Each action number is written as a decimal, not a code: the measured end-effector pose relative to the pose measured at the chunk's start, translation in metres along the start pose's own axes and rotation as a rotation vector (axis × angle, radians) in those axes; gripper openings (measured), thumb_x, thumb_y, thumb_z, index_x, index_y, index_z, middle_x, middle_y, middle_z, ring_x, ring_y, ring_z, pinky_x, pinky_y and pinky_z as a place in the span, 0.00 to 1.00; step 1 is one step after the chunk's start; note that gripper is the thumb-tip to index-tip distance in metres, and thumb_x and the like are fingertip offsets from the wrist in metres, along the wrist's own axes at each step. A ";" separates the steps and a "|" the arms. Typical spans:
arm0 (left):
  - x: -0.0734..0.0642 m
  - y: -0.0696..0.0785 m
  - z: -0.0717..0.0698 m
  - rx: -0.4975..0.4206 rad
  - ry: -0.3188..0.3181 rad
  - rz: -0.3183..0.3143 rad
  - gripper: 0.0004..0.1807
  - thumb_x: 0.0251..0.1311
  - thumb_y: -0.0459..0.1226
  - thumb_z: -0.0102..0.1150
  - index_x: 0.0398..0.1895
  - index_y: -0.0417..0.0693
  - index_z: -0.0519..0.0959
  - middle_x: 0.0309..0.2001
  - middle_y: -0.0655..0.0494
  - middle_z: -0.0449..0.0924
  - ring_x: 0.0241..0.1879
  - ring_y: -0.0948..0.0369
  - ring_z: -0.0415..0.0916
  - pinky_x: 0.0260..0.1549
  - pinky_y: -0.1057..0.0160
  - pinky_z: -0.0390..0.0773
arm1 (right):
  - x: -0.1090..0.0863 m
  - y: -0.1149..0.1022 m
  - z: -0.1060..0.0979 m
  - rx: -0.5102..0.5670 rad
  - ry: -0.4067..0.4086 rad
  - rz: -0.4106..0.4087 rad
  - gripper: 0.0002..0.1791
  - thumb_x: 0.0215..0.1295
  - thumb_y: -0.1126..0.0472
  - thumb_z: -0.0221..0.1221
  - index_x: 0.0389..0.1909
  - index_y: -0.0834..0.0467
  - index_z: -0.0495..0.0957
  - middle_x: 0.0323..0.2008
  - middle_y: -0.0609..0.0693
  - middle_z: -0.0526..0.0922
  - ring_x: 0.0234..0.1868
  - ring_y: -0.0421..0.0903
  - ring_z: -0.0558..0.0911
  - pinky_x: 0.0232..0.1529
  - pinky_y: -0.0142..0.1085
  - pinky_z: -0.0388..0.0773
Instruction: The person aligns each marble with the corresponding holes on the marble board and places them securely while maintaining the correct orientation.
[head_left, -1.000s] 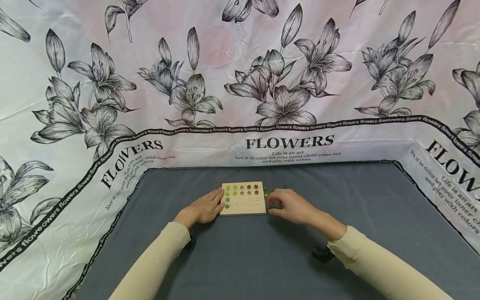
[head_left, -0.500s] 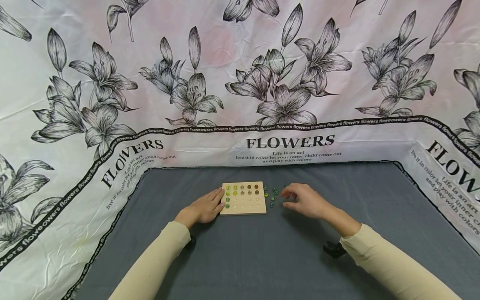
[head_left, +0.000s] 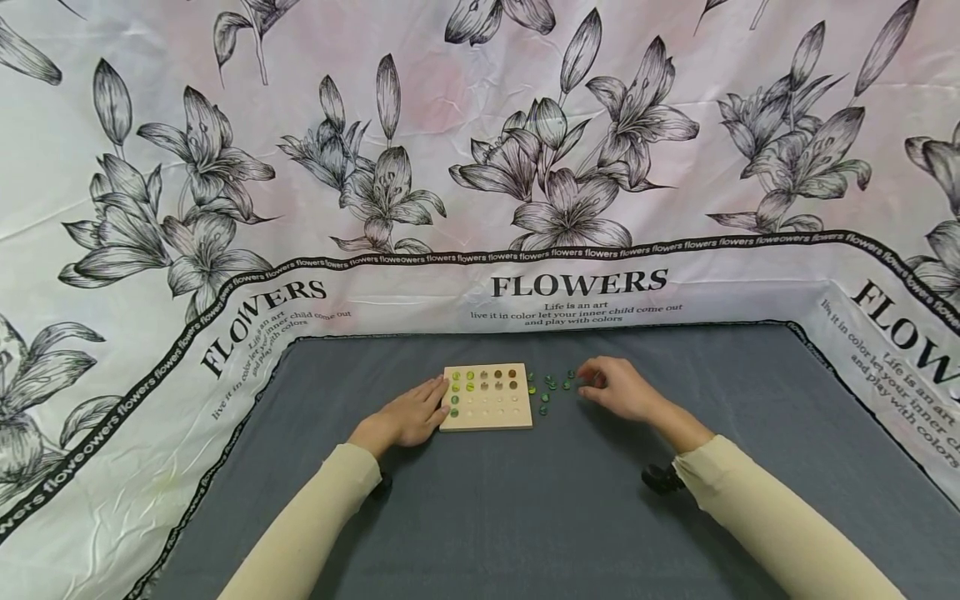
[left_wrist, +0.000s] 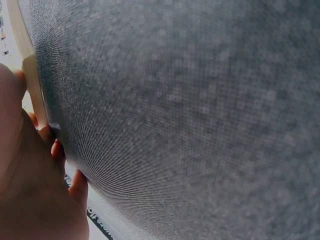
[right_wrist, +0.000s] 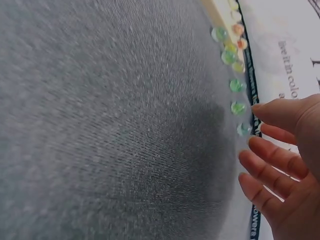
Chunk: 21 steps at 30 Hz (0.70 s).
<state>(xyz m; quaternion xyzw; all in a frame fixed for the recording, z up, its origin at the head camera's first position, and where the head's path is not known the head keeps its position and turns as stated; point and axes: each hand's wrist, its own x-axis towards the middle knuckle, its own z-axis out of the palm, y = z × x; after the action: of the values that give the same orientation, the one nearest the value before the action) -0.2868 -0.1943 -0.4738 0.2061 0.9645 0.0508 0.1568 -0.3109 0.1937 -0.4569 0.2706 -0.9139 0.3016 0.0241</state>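
Note:
A light wooden board (head_left: pixel 491 414) with rows of round hollows lies flat on the grey cloth. Yellow-green, clear and brown marbles fill its two back rows; two green marbles (head_left: pixel 454 406) sit at the left of the front rows. My left hand (head_left: pixel 407 414) rests against the board's left edge, fingers extended. Several loose green marbles (head_left: pixel 551 383) lie right of the board. Just beyond them hovers my right hand (head_left: pixel 621 390), fingers loosely bent, thumb apart. In the right wrist view its thumb tip comes close to a green marble (right_wrist: pixel 238 107), with nothing gripped.
Grey cloth (head_left: pixel 480 517) covers the table. Behind and at both sides rises a white flower-print sheet (head_left: pixel 420 312) with a black lettered border. Dark wrist straps (head_left: pixel 662 478) show below the sleeves.
My right hand has moved away from the board to the right, then slightly back toward the far marbles, uncovering the loose ones. My left hand has stayed on the board's edge.

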 end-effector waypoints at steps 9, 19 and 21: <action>-0.003 0.001 -0.001 -0.016 0.005 0.002 0.36 0.83 0.54 0.28 0.84 0.48 0.41 0.83 0.51 0.39 0.82 0.53 0.38 0.79 0.51 0.47 | 0.015 0.014 0.008 0.008 0.016 0.081 0.17 0.67 0.65 0.67 0.53 0.69 0.81 0.47 0.62 0.85 0.40 0.52 0.83 0.41 0.47 0.81; -0.002 0.000 0.001 -0.024 0.011 0.003 0.36 0.83 0.55 0.28 0.84 0.49 0.41 0.84 0.52 0.39 0.82 0.53 0.39 0.79 0.51 0.47 | 0.028 0.018 0.014 0.044 0.024 0.122 0.16 0.67 0.65 0.65 0.52 0.70 0.82 0.41 0.60 0.86 0.39 0.53 0.83 0.38 0.47 0.80; -0.002 -0.001 0.001 -0.028 0.016 0.005 0.36 0.83 0.54 0.29 0.84 0.49 0.42 0.84 0.52 0.39 0.82 0.53 0.39 0.79 0.51 0.47 | 0.029 0.018 0.015 0.051 0.022 0.133 0.15 0.68 0.65 0.65 0.51 0.69 0.82 0.40 0.60 0.86 0.38 0.52 0.83 0.38 0.46 0.80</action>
<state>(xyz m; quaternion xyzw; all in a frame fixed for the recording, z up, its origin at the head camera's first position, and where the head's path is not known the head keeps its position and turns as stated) -0.2854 -0.1957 -0.4744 0.2058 0.9645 0.0662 0.1520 -0.3432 0.1833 -0.4724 0.2064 -0.9216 0.3286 0.0073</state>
